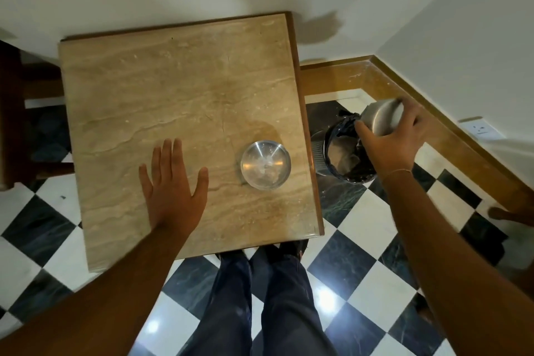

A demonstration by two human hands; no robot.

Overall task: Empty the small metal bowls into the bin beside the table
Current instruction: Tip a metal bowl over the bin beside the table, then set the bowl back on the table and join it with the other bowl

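A small metal bowl (265, 164) stands upright on the marble table (161, 89) near its right edge, with a little pale residue inside. My right hand (390, 139) holds a second metal bowl (383, 115) tipped over above the bin (344, 153), which stands on the floor just right of the table. The bin has a dark liner and scraps inside. My left hand (173, 185) lies flat on the table with fingers spread, left of the upright bowl and apart from it.
A dark wooden chair (17, 113) stands left of the table. White walls meet in the corner behind the bin, with a wooden skirting (404, 87) and a wall socket (479, 128). The floor is checkered; my legs (260, 298) are at the table's front edge.
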